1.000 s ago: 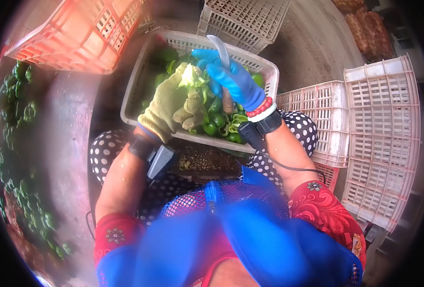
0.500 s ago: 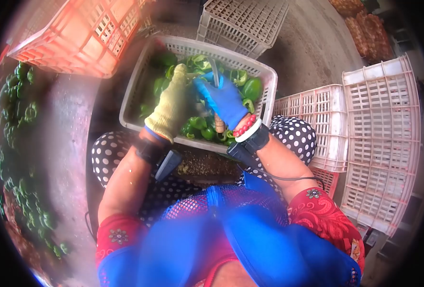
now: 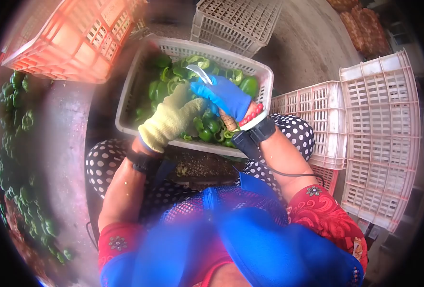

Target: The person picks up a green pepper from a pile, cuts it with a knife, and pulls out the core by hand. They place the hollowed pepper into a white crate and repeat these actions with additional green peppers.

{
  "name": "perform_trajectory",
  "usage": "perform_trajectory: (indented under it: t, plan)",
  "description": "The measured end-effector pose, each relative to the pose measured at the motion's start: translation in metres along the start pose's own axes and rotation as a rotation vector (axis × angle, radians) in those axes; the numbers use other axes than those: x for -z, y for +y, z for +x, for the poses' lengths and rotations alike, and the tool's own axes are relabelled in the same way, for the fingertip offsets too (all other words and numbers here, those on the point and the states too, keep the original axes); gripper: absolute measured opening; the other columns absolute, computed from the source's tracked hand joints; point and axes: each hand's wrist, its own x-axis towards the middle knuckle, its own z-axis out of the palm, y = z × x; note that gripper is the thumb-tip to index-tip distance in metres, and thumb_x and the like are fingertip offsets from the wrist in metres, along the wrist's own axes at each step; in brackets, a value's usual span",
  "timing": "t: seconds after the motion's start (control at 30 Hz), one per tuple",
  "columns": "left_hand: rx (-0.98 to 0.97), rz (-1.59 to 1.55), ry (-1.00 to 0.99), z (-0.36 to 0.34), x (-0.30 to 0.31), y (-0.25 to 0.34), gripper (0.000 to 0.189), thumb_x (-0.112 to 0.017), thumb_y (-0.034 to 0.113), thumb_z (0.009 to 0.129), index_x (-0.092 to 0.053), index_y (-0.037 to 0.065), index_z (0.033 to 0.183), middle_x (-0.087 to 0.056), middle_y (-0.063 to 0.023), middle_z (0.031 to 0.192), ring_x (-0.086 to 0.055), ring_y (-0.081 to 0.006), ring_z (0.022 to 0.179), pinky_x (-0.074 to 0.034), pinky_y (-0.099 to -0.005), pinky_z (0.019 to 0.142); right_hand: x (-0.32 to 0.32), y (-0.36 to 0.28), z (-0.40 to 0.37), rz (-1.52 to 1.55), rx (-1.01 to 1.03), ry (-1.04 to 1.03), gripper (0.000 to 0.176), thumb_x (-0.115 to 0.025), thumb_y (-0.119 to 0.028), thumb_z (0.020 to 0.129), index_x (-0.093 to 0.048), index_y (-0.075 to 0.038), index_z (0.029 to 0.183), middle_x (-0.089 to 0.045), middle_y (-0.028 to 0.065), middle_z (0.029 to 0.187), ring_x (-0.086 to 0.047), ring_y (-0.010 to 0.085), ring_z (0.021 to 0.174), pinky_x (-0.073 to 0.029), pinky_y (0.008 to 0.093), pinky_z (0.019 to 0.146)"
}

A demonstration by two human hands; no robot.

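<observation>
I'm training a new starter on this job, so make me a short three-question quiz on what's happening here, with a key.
1. What does the right hand hold above the crate of peppers?
2. True or false: the red beads are on the left arm.
3. What colour is the glove on the left hand?
A) red
B) pale yellow
C) black

Key
1. A knife with a curved blade.
2. False: the red beads are on the right arm.
3. B
</observation>
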Motion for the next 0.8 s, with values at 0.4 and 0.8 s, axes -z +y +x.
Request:
perform_trajectory:
  t: [0.4, 0.8]
  plan:
    - [-0.122, 0.245, 0.126, -0.004, -0.004, -0.017, 0.041, -0.067, 0.024, 0.097, -0.055, 0.006, 0.132, -0.072, -0.0124, 0.104, -0.071, -0.0259, 0.09, -0.055, -0.0368, 0.076, -0.007, 0.039, 0.005, 0.45, -0.291, -0.086, 0.035, -0.066, -0.042, 0.1, -0.064, -0.007, 0.096, -0.054, -0.0012, 0.065, -0.052, 0.0124, 0.053, -0.042, 0.0284, 0.049]
    - [0.249, -0.004, 0.057, 0.007, 0.005, 0.021, 0.053, -0.073, 0.019, 0.093, -0.054, 0.004, 0.14, -0.066, -0.0054, 0.107, -0.062, -0.0115, 0.089, -0.051, -0.0252, 0.077, 0.011, 0.012, -0.001, 0.196, 0.174, 0.11, 0.042, -0.078, -0.026, 0.093, -0.064, -0.002, 0.125, -0.066, 0.0015, 0.107, -0.062, 0.009, 0.093, -0.052, 0.0261, 0.08]
